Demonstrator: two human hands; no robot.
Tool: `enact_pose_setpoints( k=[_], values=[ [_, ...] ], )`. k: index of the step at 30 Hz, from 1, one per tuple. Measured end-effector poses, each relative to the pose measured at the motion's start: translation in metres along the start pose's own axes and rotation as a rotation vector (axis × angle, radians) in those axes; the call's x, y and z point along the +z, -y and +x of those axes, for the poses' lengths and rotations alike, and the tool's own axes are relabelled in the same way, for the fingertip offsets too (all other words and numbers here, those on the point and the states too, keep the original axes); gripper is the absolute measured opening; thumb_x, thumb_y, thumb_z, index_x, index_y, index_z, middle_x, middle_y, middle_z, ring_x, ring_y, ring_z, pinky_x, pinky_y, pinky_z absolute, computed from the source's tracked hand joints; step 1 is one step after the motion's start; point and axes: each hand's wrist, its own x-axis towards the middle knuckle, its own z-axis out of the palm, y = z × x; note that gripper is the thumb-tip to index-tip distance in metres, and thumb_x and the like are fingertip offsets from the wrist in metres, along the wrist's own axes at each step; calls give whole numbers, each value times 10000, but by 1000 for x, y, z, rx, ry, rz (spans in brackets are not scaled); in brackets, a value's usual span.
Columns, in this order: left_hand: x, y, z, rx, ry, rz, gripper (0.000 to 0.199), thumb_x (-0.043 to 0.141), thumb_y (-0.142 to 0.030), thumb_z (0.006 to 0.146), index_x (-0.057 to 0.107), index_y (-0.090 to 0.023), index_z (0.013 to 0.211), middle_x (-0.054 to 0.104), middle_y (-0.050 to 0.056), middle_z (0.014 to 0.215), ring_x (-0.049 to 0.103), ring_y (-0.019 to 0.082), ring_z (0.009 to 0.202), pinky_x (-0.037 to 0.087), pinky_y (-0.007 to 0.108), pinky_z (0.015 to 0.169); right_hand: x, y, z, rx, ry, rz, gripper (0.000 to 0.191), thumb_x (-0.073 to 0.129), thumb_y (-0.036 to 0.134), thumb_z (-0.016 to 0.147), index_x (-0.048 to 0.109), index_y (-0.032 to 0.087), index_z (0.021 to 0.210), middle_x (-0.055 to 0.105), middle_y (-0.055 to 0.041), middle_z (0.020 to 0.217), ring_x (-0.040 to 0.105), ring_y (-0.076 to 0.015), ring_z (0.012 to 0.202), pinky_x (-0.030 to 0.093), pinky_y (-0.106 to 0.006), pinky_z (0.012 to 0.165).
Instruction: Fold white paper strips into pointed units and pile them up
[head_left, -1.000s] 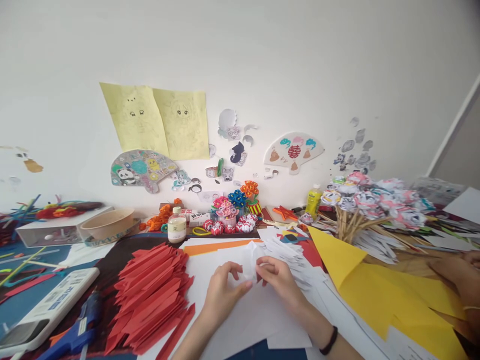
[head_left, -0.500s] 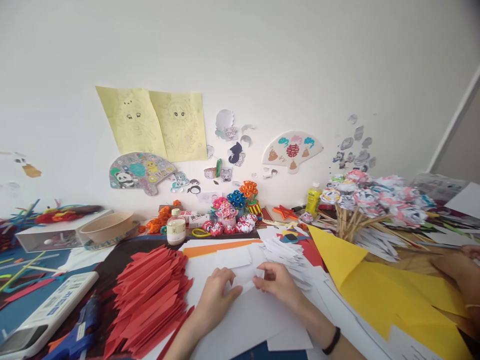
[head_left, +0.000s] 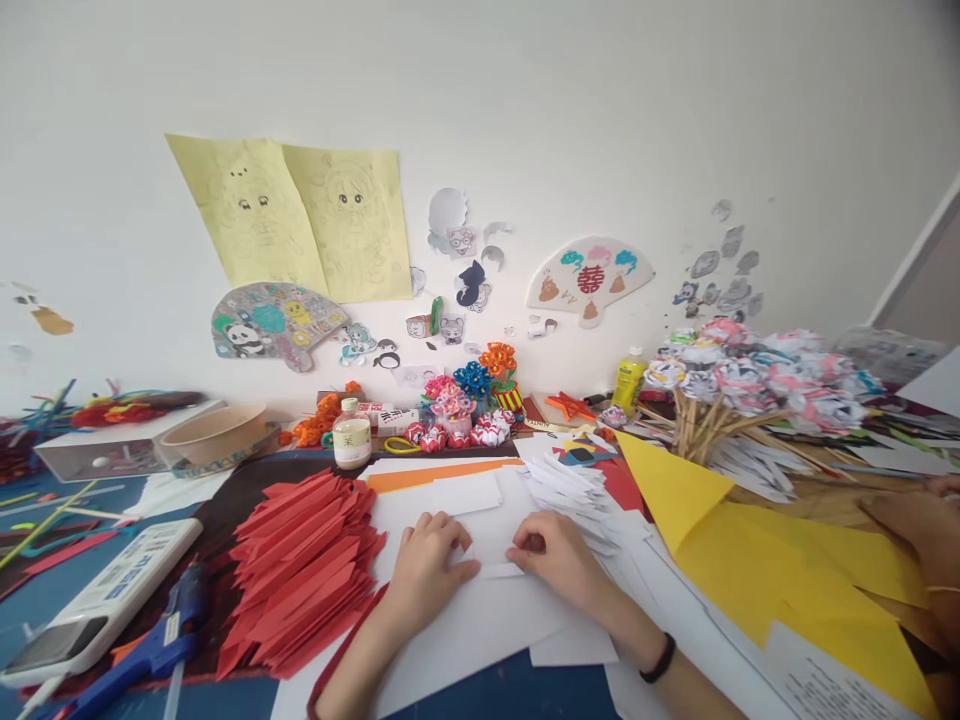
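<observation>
A small strip of white paper (head_left: 498,571) lies between my hands, over larger white sheets (head_left: 480,640). Its left end is pinched by my left hand (head_left: 433,562), thumb against curled fingers. At the other end my right hand (head_left: 555,555) grips it the same way, thumb and forefinger together. Just beyond my fingers is another white paper piece (head_left: 466,492). Folded white paper strips (head_left: 574,500) are heaped past my right hand, and a big stack of folded red paper strips (head_left: 304,575) lies left of my left hand.
On the left are a blue glue gun (head_left: 161,640), a white power strip (head_left: 112,590) and a beige bowl (head_left: 214,437). A small bottle (head_left: 352,436) and craft flowers (head_left: 454,405) line the wall. Yellow paper (head_left: 795,570), paper roses (head_left: 750,380) and another person's hand (head_left: 911,525) are at right.
My right hand has come down onto the paper, and the strip now lies flatter between both hands. The view has tilted slightly downward.
</observation>
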Motion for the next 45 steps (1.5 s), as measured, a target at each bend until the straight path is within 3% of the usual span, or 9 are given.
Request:
enact_pose_setpoints(
  k=[6,14,20,27,36,45],
  values=[
    [3,5,3,-26,2,-166,119,624,-289,740,630,-243,849,651,-10,868,533,197,869,330,298,747,5,-1,-1,-32,-29,-39,74,690,184,695,631,176,651,613,8,649,540,-146,615,386,-244,576],
    [14,14,8,-73,-85,-302,14,643,-227,682,648,-217,673,673,-30,709,541,162,702,350,252,654,2,-6,5,-11,35,67,101,639,185,733,702,197,810,634,3,673,507,-135,567,397,-243,558],
    [11,13,7,-5,-117,-335,122,632,-172,676,697,-231,761,692,-14,798,533,172,741,377,263,687,4,-7,4,-23,-7,51,108,642,120,699,705,193,747,658,-3,688,528,-141,588,405,-250,587],
    [8,11,7,124,-89,-254,137,602,-102,707,668,-219,680,676,-16,750,531,170,761,372,269,711,4,-6,2,-77,17,31,145,634,78,698,690,205,739,664,4,715,544,-143,620,412,-248,614],
    [4,9,2,206,-72,-131,189,550,-73,758,645,-229,808,672,-10,811,538,183,821,369,290,747,2,-13,3,-120,63,35,194,604,29,701,669,201,762,629,11,707,539,-135,614,402,-236,598],
    [1,9,0,318,-79,-35,168,534,-106,832,648,-226,799,662,3,818,524,181,830,369,294,740,1,-8,-3,-232,41,-13,200,546,2,746,568,189,679,582,16,716,535,-143,688,375,-240,618]
  ],
)
